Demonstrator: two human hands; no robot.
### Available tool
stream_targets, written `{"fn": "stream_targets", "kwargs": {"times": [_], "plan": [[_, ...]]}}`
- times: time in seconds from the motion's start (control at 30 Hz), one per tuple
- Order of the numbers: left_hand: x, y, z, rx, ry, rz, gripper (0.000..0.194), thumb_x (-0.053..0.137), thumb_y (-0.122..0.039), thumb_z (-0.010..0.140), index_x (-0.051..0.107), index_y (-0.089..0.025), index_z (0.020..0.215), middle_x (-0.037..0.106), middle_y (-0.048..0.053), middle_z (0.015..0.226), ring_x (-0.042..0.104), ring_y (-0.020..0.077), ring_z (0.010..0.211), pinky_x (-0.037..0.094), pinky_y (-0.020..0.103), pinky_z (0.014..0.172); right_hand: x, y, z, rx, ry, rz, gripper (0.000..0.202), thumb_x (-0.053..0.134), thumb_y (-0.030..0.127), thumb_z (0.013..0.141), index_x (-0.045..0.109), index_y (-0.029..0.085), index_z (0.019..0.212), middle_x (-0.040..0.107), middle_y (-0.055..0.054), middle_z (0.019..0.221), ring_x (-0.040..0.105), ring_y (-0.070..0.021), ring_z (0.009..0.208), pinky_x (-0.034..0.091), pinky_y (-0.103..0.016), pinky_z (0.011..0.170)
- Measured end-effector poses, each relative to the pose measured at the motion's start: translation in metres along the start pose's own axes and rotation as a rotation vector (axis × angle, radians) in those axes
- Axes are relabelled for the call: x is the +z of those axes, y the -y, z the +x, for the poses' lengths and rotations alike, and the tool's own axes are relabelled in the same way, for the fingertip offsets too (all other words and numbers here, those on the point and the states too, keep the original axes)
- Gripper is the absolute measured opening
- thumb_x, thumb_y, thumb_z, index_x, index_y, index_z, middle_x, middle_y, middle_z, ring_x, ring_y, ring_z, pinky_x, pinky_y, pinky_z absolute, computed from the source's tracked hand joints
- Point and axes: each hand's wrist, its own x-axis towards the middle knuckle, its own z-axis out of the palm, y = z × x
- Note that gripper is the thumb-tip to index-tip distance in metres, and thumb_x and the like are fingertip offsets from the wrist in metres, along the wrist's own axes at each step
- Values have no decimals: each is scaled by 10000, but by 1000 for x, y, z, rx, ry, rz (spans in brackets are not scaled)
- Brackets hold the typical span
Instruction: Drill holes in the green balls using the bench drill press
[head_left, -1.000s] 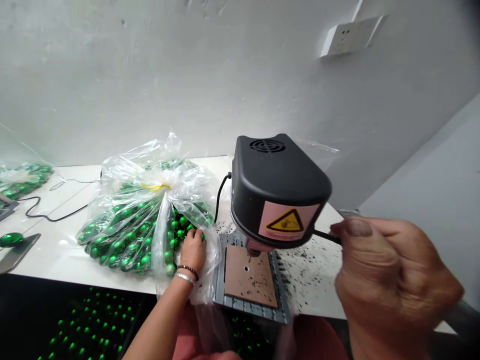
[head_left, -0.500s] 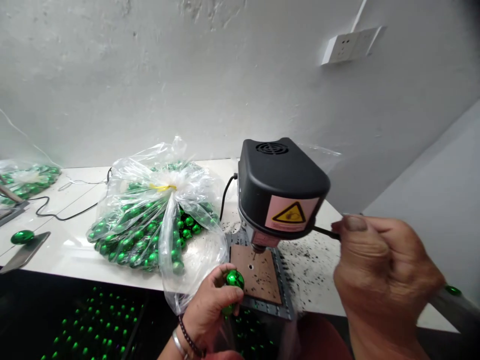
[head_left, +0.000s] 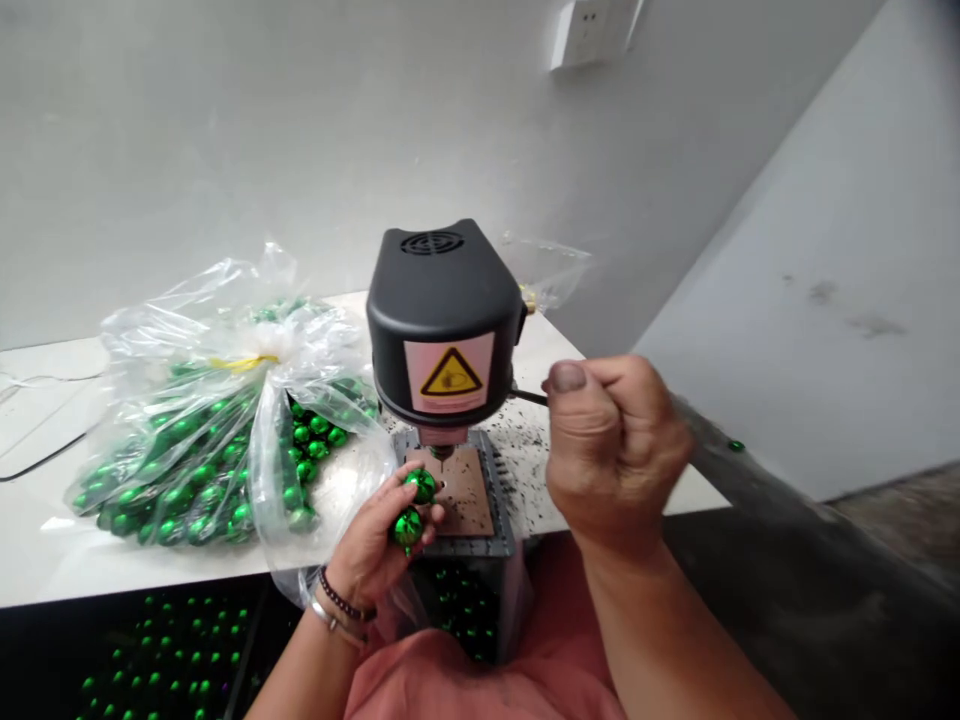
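My left hand (head_left: pixel 367 540) holds two shiny green balls, an upper ball (head_left: pixel 421 486) and a lower ball (head_left: pixel 407 527), over the near left part of the drill press's brown base board (head_left: pixel 474 495). The upper ball is close to the thin drill bit (head_left: pixel 442 466); whether they touch I cannot tell. Wrapped in a fist, my right hand (head_left: pixel 619 455) grips the dark lever (head_left: pixel 529 397) on the right side of the black bench drill (head_left: pixel 442 285). A warning label faces me on the drill's front.
A clear plastic bag (head_left: pixel 187 330) of green balls, tied with yellow, lies left of the drill. Dark shavings (head_left: pixel 525 455) litter the white table (head_left: pixel 45 560). More green balls (head_left: pixel 180 650) sit below its front edge. A wall socket (head_left: pixel 589 30) is above.
My view has swung right, so the drill and bag appear further left. My left hand has turned and raised the balls beside the bit, showing both. The right hand stays on the lever.
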Motion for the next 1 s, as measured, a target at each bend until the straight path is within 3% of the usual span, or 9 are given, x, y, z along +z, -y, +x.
{"fn": "stream_targets", "kwargs": {"times": [0.1,0.23,0.33,0.47,0.67,0.87,1.0], "plan": [[4,-2,6,44,-43,188,413,654,-306,672,486,-174,1025,580,44,885,608,132,677,389,180,470,0,0,1,-7,2,27,167,489,257,800,496,171,657,435,59,497,374,-23,452,325,-170,452],[4,-3,17,157,-183,653,427,594,-408,703,486,-177,1044,564,0,798,556,82,506,364,182,422,0,0,1,1,15,68,173,498,246,796,468,166,646,392,66,496,366,-10,456,318,-162,455],[0,-3,27,220,-177,855,374,568,-398,715,504,-165,1000,551,-20,733,541,83,494,387,198,446,0,0,1,5,17,77,185,498,255,797,457,165,641,382,65,505,381,-7,476,334,-158,479],[-1,-4,33,237,-183,936,311,604,-327,673,531,-137,908,571,-7,706,559,103,579,421,212,531,-1,-2,2,0,30,88,188,488,275,803,455,167,652,371,62,512,381,-8,484,350,-160,496],[5,-9,31,93,-193,813,399,621,-364,652,525,-143,970,608,42,834,589,125,641,421,205,516,-1,-5,3,-34,36,93,200,461,298,818,443,178,659,367,59,515,392,-15,491,381,-178,527],[4,-10,34,151,-189,907,382,644,-348,619,587,-125,924,622,22,759,514,81,526,408,206,515,2,-4,12,-6,61,91,272,408,342,838,416,184,617,334,65,502,337,-8,458,352,-177,502],[5,-6,37,183,-206,1086,336,620,-326,639,611,-153,927,646,19,772,545,113,586,431,225,548,3,-2,19,50,70,111,298,407,353,836,405,177,596,320,65,504,306,-1,469,336,-166,508]]}}
